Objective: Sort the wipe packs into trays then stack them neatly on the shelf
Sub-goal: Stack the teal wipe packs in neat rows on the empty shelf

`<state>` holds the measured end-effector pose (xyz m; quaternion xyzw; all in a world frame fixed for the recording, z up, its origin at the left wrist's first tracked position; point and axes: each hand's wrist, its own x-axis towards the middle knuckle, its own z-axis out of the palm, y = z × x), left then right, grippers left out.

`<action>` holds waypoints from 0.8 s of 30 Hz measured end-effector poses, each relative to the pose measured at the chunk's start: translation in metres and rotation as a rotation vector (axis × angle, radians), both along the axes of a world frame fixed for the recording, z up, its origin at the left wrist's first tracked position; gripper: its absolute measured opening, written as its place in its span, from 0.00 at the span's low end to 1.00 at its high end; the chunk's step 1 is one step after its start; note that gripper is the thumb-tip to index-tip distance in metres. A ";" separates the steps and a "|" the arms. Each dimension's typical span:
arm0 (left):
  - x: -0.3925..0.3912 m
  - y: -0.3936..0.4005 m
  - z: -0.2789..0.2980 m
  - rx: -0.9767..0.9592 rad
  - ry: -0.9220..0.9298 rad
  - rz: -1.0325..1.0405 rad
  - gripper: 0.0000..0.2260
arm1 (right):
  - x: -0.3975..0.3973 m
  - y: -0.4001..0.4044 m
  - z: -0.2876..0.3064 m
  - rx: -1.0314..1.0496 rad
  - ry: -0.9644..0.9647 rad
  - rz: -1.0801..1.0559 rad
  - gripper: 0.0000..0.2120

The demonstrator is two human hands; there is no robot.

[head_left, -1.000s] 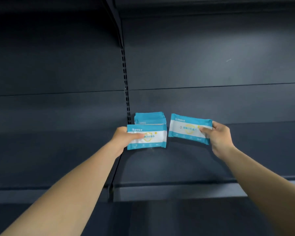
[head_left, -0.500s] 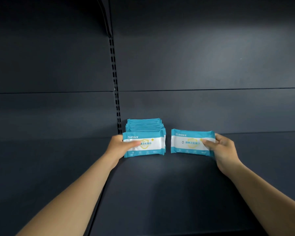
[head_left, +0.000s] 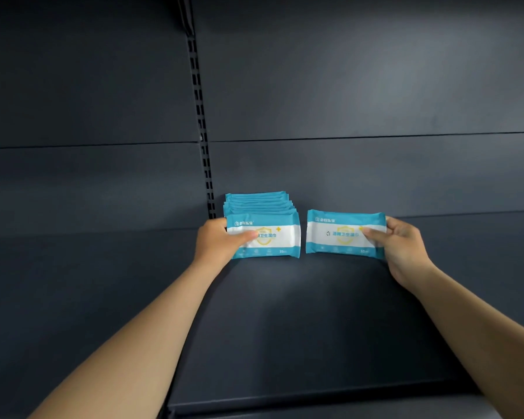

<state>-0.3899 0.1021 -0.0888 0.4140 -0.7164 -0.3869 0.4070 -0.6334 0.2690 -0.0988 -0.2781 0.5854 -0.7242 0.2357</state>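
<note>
Two hands are up at the dark shelf (head_left: 315, 343), and each one has a wipe pack. The left hand (head_left: 217, 243) has its grip closed on the front pack (head_left: 265, 235) of a row of packs (head_left: 257, 202) that stands on edge near the slotted post (head_left: 201, 122). The thumb lies across the front of that pack. The right hand (head_left: 401, 247) has its grip pinched on the end of a lone pack (head_left: 344, 232), which stands just beside the row with a small gap between them. This pack looks a bit tilted, and it is hard to tell if its bottom edge sits flat on the shelf.

Things could go wrong from here. The lone pack has nothing behind it, so it may fall flat if the right hand lets go too soon. The packs are soft and thin, so the row could lean or slide apart if the left hand lets go before the front pack is snug. A bump from either arm could knock the packs crooked. No trays are in view, so that part of the job cannot be checked
</note>
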 end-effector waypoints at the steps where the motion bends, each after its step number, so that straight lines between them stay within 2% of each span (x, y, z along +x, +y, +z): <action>1: 0.001 0.001 0.001 -0.029 -0.021 0.011 0.09 | 0.000 0.001 0.000 0.003 -0.003 -0.001 0.08; 6: 0.008 0.006 0.003 -0.150 -0.115 0.070 0.16 | 0.003 0.012 0.003 0.010 -0.034 0.004 0.08; 13: 0.024 0.016 0.004 -0.216 -0.089 0.055 0.29 | 0.019 0.032 0.010 -0.003 -0.045 0.067 0.08; 18: 0.035 0.026 0.003 -0.249 -0.081 -0.045 0.30 | 0.048 0.025 0.016 -0.032 -0.037 0.094 0.07; 24: 0.037 0.031 0.004 -0.323 -0.106 -0.035 0.34 | 0.096 -0.015 0.015 -0.064 0.007 0.151 0.08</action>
